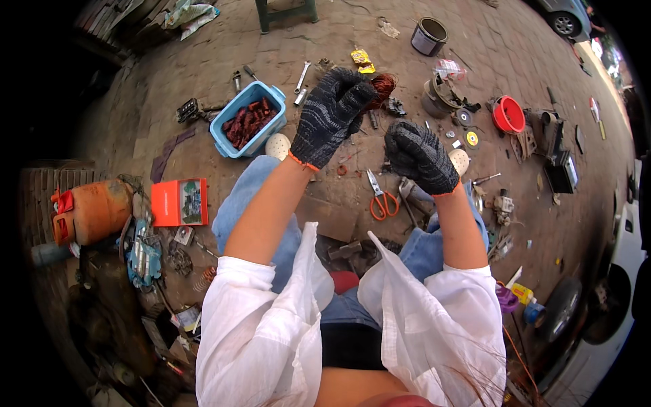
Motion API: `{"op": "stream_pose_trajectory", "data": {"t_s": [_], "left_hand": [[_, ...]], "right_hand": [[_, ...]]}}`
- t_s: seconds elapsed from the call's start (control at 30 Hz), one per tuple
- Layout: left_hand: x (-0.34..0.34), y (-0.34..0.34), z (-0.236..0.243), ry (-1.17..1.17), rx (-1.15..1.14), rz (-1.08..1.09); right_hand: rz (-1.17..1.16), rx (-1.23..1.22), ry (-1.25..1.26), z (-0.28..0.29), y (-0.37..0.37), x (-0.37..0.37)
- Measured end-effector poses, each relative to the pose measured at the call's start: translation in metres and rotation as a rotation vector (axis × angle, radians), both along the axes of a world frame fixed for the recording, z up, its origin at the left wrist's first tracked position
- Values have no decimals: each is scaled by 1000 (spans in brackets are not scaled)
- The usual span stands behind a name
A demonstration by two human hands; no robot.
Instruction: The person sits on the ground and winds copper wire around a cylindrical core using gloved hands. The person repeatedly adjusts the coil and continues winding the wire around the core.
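Observation:
My left hand (327, 115), in a dark knit glove with an orange cuff, is closed on a bundle of reddish copper wire (381, 88) that sticks out at its right. Lower and to the right, my right hand (419, 156), gloved alike, has its fingers curled; what they hold, if anything, is hidden. Orange-handled scissors (383, 207) lie on the pavement below and between my hands. A blue plastic basin (224, 139) of dark red metal pieces sits left of my left hand, with a steel spanner (302, 76) behind it.
Around me are an orange gas cylinder (102, 210), an orange-red box (169, 203), a red bowl (505, 119), an open can (427, 36), grinding discs (472, 140) and scattered metal parts. A green stool (285, 10) stands behind. At right are cars (556, 17) and a partly visible person (597, 27).

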State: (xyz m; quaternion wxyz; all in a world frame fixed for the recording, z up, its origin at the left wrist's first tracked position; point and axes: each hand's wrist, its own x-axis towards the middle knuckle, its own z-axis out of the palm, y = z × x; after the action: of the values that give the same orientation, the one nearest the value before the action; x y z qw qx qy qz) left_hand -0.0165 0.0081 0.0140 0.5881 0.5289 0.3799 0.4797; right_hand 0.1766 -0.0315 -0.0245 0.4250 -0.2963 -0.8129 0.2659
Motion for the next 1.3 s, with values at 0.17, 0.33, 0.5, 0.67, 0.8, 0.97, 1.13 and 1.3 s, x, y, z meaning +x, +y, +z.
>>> {"op": "stream_pose_trajectory", "data": {"t_s": [0.17, 0.33, 0.5, 0.67, 0.8, 0.97, 1.13, 1.3], "left_hand": [[2, 11, -23, 339, 621, 165], [9, -3, -13, 536, 737, 128], [10, -11, -3, 591, 655, 62], [11, -6, -9, 619, 814, 93], [14, -8, -6, 615, 792, 81], [14, -10, -4, 697, 786, 69], [14, -9, -8, 815, 839, 78], [14, -7, -8, 775, 849, 77]], "right_hand": [[-331, -4, -115, 8, 0, 19], [-617, -173, -187, 11, 1, 19], [-725, -170, 195, 32, -5, 0], [-680, 152, -89, 41, -11, -3], [-638, 287, -336, 40, -11, 3], [-616, 254, -331, 39, -10, 4], [-633, 289, -406, 39, -11, 3], [-638, 343, -438, 35, -13, 1]]}}
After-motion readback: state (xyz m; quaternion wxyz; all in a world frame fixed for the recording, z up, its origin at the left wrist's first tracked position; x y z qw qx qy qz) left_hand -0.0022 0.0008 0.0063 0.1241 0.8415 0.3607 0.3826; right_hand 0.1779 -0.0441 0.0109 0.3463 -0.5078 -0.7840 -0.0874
